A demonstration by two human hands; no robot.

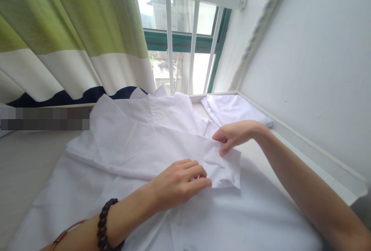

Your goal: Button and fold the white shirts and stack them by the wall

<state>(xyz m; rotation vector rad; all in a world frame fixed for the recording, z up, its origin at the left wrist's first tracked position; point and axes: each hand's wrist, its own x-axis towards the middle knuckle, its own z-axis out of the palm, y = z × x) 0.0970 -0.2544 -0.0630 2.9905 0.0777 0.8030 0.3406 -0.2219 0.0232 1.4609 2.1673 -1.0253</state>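
Observation:
A white collared shirt (pixel 136 135) lies spread on a pale flat surface, collar toward the window. One short sleeve (pixel 223 166) is folded across the shirt's body. My left hand (pixel 181 183), with a dark bead bracelet on its wrist, pinches the lower edge of that sleeve with curled fingers. My right hand (pixel 236 135) reaches in from the right and grips the sleeve's upper edge between thumb and fingers.
A second folded white garment (pixel 234 108) lies at the far right corner by the wall. A striped green, white and navy curtain (pixel 63 38) hangs at the back left. A barred window (pixel 185 46) is behind. A raised white ledge (pixel 313 150) runs along the right wall.

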